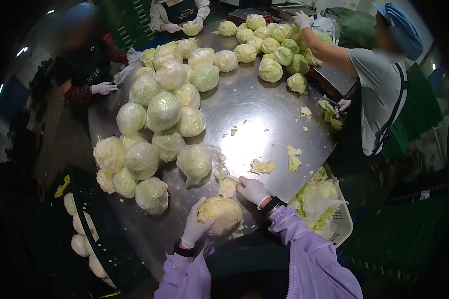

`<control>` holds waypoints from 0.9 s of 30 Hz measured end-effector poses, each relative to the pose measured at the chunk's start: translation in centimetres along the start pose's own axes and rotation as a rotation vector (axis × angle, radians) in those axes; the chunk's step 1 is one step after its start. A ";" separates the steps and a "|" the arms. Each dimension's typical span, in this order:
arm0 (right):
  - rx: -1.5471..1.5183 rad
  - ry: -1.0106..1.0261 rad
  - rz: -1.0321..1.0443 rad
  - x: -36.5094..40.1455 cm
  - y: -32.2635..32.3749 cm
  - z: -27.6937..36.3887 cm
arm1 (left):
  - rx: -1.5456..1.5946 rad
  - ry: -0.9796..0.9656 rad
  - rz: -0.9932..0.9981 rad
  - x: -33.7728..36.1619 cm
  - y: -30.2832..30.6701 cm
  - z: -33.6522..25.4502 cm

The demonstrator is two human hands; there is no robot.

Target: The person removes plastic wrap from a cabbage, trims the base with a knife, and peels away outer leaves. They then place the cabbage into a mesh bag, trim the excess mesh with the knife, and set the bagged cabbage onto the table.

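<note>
A pale, trimmed cabbage (221, 215) rests on the metal table's near edge. Gloved in white, my left hand (196, 225) grips it from the left side. My right hand (253, 191) is closed beyond the cabbage's right side, apart from it; a thin thing seems to show at the fingertips, too small to make out. Close to those fingers lies a loose cabbage leaf (228, 187). Just past it sits a cabbage in a foam net and clear plastic (194, 163).
Many wrapped cabbages (164, 111) are piled on the table's left. Bare cabbages (271, 70) sit at the far right. Leaf scraps (263, 167) dot the metal table (244, 107). A white basket (343, 222) holds leaves at right; a dark crate (92, 199) stands left. Three co-workers surround the table.
</note>
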State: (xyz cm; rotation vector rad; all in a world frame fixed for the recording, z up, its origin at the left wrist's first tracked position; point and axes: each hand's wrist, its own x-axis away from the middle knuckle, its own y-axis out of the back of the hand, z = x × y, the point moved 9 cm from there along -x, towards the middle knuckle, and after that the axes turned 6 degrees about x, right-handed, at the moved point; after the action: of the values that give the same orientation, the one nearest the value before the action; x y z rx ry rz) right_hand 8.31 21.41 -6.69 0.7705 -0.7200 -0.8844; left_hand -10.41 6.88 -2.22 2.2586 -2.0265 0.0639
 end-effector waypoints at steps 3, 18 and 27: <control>0.003 -0.031 0.048 0.0 -2.0 -1.4 | 0.192 0.012 0.028 1.2 0.2 1.1; -0.617 -0.174 0.148 4.2 -2.7 -0.6 | 0.351 -0.013 -0.094 2.7 0.9 2.2; -0.136 0.023 -0.268 2.2 3.1 0.4 | 0.700 0.145 -0.215 4.4 1.5 4.1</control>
State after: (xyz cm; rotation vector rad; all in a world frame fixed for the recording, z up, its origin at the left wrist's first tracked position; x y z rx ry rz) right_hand 10.20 20.69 -3.40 0.7649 -0.5371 -1.1526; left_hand -11.59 1.93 -5.81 2.7222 -1.8585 1.0292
